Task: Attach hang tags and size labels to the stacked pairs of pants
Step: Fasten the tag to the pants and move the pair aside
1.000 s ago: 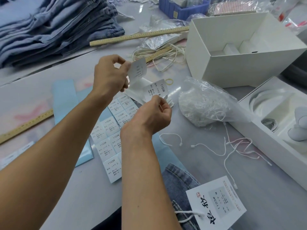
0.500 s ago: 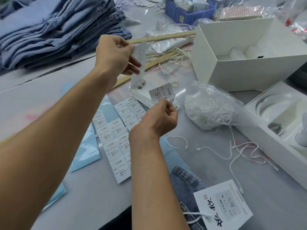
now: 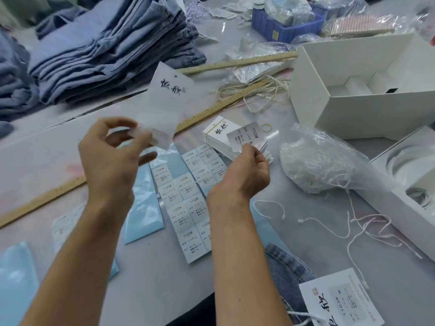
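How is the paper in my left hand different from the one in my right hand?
The hang tag in the left hand is larger, carries brush-style black characters and has a small hole near its top; the size label pinched by the right hand is smaller, with "1103#" and fine print. The hang tag looks motion-blurred, while the size label is sharp. Both are white and held above the table.

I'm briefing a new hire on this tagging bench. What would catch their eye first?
First, the two hands in the middle: the left hand holds up a blurred white hang tag, and the right hand pinches a small size label. Beneath them lies a sheet of size labels on the grey table. At far left rises a stack of blue pants.
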Demonstrator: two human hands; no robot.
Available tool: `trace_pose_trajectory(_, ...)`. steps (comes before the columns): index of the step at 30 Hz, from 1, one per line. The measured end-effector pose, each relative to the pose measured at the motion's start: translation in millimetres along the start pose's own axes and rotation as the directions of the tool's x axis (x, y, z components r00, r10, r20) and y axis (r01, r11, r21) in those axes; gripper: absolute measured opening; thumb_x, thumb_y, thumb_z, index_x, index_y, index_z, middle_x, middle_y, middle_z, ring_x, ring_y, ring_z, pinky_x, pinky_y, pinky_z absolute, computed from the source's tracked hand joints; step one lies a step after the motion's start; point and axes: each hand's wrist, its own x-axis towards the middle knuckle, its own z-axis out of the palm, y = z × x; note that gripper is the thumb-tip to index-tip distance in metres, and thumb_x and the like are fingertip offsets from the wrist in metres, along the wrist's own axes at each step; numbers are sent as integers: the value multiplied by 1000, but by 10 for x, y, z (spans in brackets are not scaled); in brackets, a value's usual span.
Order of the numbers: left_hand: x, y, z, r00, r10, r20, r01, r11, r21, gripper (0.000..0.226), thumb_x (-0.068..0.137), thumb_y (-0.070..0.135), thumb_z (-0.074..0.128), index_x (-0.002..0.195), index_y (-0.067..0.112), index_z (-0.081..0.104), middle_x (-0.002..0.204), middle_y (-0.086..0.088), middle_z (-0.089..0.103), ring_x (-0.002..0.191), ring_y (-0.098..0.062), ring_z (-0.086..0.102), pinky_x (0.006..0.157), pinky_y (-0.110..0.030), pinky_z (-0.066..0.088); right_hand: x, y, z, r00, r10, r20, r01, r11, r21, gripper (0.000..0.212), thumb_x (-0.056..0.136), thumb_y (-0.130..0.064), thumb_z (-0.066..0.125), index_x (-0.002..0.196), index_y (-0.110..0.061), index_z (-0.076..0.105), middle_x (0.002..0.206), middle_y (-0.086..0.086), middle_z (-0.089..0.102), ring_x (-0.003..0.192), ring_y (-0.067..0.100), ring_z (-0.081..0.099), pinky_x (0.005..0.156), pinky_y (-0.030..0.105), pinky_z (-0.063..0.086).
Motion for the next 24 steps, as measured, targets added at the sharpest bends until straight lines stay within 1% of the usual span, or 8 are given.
trace_pose_trajectory(3,-255,-405,-443,977,-86,-194,73,995,-71,37,87,1,77,120,14,68,91,-12,77,78,-22,76,67,-31,62,-103,100,163,995,15,97,-10,998,-55,10,92,-14,66,83,-18,65,70,-4,55,56,5,49,57,21,39)
trace_pose_trajectory(6,-398,-700,-705,914,-237,-329,182,965,-191,21,91,7,74,112,6,72,80,-8,78,64,-20,74,60,-26,60,-209,297,307,924,98,369,-57,991,-122,8,91,-15,71,85,-20,70,74,-7,63,69,6,55,62,22,44)
trace_pose_trajectory(8,-381,-737,-734,903,-267,-337,194,952,-236,11,93,9,72,104,8,71,76,-8,77,62,-21,73,60,-27,61,-302,439,380,846,133,516,-13,973,-230,10,90,-14,73,84,-21,72,74,-6,65,68,6,56,62,22,44)
trace_pose_trajectory(10,-365,-752,-737,925,-243,-293,177,956,-234,6,95,9,70,100,12,70,78,-9,77,66,-24,75,60,-27,61,-386,586,434,788,158,595,59,943,-329,11,90,-14,74,82,-22,72,75,-6,66,68,7,55,61,22,44)
trace_pose_trajectory(12,-360,-746,-764,945,-210,-251,162,966,-200,8,96,9,69,101,15,69,82,-10,78,72,-26,77,61,-27,61,-444,698,462,772,172,613,123,904,-409,12,90,-13,74,82,-21,72,74,-7,66,67,7,55,60,22,44)
trace_pose_trajectory(16,-346,-693,-837,971,-170,-167,134,969,-205,10,97,10,67,104,17,67,88,-10,79,81,-28,77,65,-28,61,-474,781,466,810,174,560,155,858,-490,10,91,-13,72,84,-20,72,68,-11,63,65,7,50,57,21,42)
trace_pose_trajectory(20,-380,-622,-818,980,-156,-126,120,958,-259,10,98,11,66,107,15,66,88,-10,79,84,-27,77,65,-29,62,-489,806,460,822,174,542,157,846,-510,11,91,-12,71,83,-18,73,64,-14,63,57,2,50,55,20,40)
trace_pose_trajectory(24,-398,-593,-822,987,-126,-95,98,962,-253,13,100,11,64,111,18,65,92,-7,79,87,-25,77,64,-31,62,-528,836,464,802,163,574,164,865,-475,8,92,-8,69,85,-13,72,64,-13,67,53,-6,57,50,11,44)
